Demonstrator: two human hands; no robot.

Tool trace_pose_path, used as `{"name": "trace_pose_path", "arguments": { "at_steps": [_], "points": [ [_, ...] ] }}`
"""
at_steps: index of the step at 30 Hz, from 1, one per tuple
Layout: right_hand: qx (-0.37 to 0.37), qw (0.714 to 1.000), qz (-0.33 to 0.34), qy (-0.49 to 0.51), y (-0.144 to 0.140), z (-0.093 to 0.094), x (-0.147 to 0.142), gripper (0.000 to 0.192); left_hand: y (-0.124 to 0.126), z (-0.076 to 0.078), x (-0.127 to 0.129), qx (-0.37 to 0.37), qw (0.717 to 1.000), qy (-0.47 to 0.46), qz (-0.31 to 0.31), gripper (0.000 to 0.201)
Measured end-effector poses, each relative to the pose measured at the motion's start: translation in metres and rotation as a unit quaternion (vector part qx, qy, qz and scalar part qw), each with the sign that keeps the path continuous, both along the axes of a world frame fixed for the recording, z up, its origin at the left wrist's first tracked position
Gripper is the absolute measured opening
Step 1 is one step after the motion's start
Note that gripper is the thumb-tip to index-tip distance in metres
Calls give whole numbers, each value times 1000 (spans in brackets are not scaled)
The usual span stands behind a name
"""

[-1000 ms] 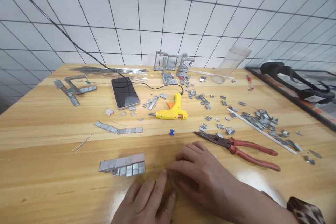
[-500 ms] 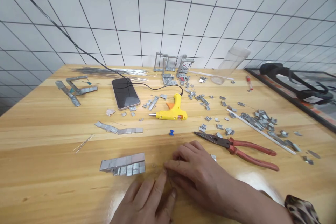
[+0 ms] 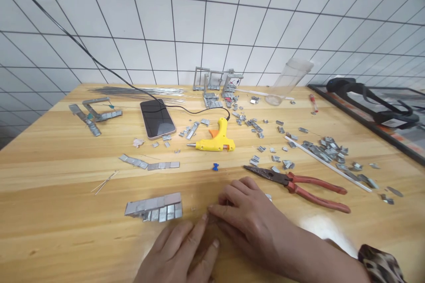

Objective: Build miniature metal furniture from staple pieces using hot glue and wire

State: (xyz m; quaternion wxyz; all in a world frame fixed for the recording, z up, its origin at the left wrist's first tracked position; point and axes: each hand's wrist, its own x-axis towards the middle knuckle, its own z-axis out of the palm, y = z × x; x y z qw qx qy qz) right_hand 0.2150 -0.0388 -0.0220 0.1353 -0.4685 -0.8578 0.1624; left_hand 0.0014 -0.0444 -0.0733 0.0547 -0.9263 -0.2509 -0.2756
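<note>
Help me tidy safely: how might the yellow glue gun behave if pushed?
The yellow glue gun lies on its side, so it probably slides rather than rolls. Its attached black cord may drag or tug. The plastic-looking body is likely stiff.

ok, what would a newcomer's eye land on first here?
Probably the bright yellow, pistol-shaped glue gun in the middle of the pale wooden table. Next, the red-handled, long-nosed dark metal pliers, to its right and nearer the camera. Then the bare left hand and bare right hand, close together at the front.
</note>
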Motion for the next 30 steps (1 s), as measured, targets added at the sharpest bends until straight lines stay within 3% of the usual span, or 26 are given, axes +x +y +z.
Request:
{"name": "trace_pose_path", "arguments": {
  "at_steps": [7,12,17,20,26,30],
  "points": [
    [-9,1000,0,16,-1,1,0,19,3,3,4,-20,1000,14,2,18],
    [-7,1000,-6,26,-1,0,3,18,4,5,-8,3,998,-53,19,25],
    [6,999,-16,29,-1,1,8,15,9,29,-20,-181,983,25,31,28],
    [16,999,-22,25,0,5,12,18,12,35,-17,-235,969,62,44,26],
    [85,992,-84,40,8,16,26,17,15,32,-13,-225,967,113,32,23],
    [111,990,-92,-4,19,21,32,19,15,29,-13,-211,974,85,-2,25]
  ]
}}
